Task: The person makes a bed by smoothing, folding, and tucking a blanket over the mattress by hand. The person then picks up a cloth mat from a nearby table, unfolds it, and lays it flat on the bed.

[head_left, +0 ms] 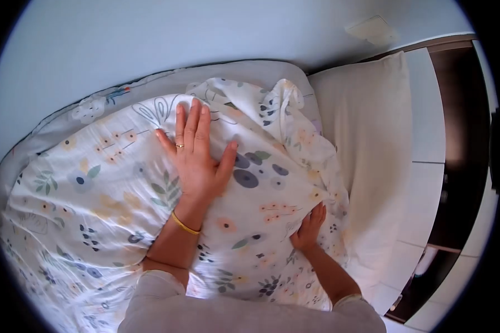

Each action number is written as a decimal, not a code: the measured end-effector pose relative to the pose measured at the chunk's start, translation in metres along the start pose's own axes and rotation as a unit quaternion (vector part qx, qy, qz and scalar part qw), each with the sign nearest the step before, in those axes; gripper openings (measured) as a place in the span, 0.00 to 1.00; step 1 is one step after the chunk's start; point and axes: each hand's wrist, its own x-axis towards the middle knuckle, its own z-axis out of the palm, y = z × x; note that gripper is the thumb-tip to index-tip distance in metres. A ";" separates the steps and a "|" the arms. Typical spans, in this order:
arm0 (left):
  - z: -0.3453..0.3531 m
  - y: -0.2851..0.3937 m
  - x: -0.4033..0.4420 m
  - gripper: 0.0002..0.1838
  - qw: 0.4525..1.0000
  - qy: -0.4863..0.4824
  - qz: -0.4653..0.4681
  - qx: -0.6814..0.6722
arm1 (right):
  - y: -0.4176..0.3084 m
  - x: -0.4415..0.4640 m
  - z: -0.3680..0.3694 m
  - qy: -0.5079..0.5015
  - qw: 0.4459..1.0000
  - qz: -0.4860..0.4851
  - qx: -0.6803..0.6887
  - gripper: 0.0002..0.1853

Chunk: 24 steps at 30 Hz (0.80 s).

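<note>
A white quilt (pixel 244 205) printed with flowers and leaves covers most of the bed, with creases and a bunched fold toward the upper right. My left hand (pixel 197 158) lies on its upper middle, palm down, fingers spread, with a ring and a yellow bangle on that arm. Lower and to the right, my right hand (pixel 309 228) touches the quilt near its right side. Its fingers are close together at a small raised crease, and whether they pinch the fabric is hard to make out.
A plain pale pillow (pixel 366 144) stands at the bed's right end. Beyond it is a headboard unit with white panels (pixel 428 122) and dark open shelves (pixel 461 139). A pale wall (pixel 150 39) runs along the far side, above the patterned sheet (pixel 89 110).
</note>
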 end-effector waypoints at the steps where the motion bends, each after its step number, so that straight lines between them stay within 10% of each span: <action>1: -0.003 -0.002 0.000 0.34 0.998 0.021 0.000 -0.056 | 0.004 0.009 0.003 0.015 1.000 -0.005 -0.002 0.37; 9: -0.008 -0.012 0.004 0.26 0.923 0.228 0.094 -0.295 | 0.017 0.059 -0.019 0.037 0.997 0.040 -0.054 0.29; 13: -0.010 -0.010 0.000 0.24 0.922 0.205 0.088 -0.316 | -0.031 0.230 -0.061 0.225 0.913 0.230 0.252 0.28; 15: -0.010 -0.009 0.002 0.24 0.922 0.202 0.087 -0.319 | -0.032 0.308 -0.053 0.086 0.856 0.337 0.381 0.31; 17: -0.010 -0.010 0.003 0.24 0.928 0.201 0.073 -0.305 | -0.029 0.352 -0.050 -0.249 0.872 0.294 0.302 0.31; 20: -0.008 -0.013 0.004 0.24 0.931 0.217 0.080 -0.282 | -0.014 0.372 -0.081 -0.419 0.867 0.228 0.144 0.24; 24: -0.022 0.000 0.001 0.21 0.942 0.231 0.105 -0.217 | 0.053 0.415 -0.175 0.013 0.996 0.092 0.007 0.07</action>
